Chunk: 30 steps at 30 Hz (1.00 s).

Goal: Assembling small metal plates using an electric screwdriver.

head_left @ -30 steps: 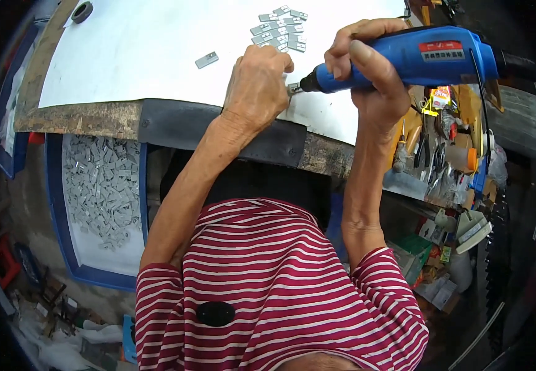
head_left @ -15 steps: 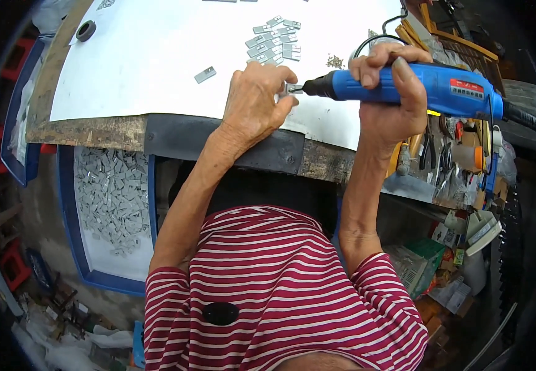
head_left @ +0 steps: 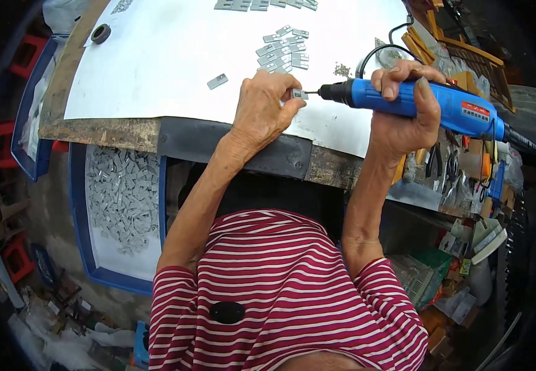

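Observation:
My right hand (head_left: 404, 117) grips a blue electric screwdriver (head_left: 422, 102) held level, its black nose and bit pointing left. My left hand (head_left: 265, 111) pinches a small grey metal part (head_left: 299, 94) right at the tip of the bit, above the white sheet (head_left: 156, 62) covering the workbench. A cluster of similar grey parts (head_left: 283, 49) lies on the sheet just beyond my left hand, and one lone part (head_left: 217, 81) lies to its left.
A blue tray (head_left: 79, 204) full of several grey parts sits below the bench at left. A black ring (head_left: 101, 33) lies at the sheet's far left corner. Tools and boxes (head_left: 459, 179) crowd the right side. The tool's black cord (head_left: 382, 52) loops over the bench.
Both hands have lowered in the view and drawn slightly apart. The screwdriver has levelled out, and its bit now meets the small part in my left fingers.

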### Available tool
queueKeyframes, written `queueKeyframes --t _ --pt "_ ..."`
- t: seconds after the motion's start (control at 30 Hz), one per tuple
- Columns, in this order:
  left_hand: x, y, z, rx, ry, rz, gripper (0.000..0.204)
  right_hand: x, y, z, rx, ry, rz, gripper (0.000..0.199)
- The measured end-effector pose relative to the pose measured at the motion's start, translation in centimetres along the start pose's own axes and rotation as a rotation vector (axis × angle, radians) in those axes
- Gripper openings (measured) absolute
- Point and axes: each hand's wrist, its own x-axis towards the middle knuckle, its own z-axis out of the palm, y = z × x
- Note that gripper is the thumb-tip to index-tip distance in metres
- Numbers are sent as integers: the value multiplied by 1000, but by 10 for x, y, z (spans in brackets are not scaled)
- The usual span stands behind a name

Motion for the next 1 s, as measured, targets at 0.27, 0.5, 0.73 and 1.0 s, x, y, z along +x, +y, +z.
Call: queueKeyframes --t 0.27,0.5,0.73,1.0 --pt "0 -2 4 -35 92 28 18 -6 -4 -4 34 112 20 18" --pt "0 -2 1 50 80 75 21 -8 -7 -10 12 103 -11 17" --pt "3 12 -12 -324 -40 -220 24 -15 -12 -11 20 135 -17 17" --pt "5 6 -13 -1051 -45 -448 30 -19 -19 -5 3 194 54 17"
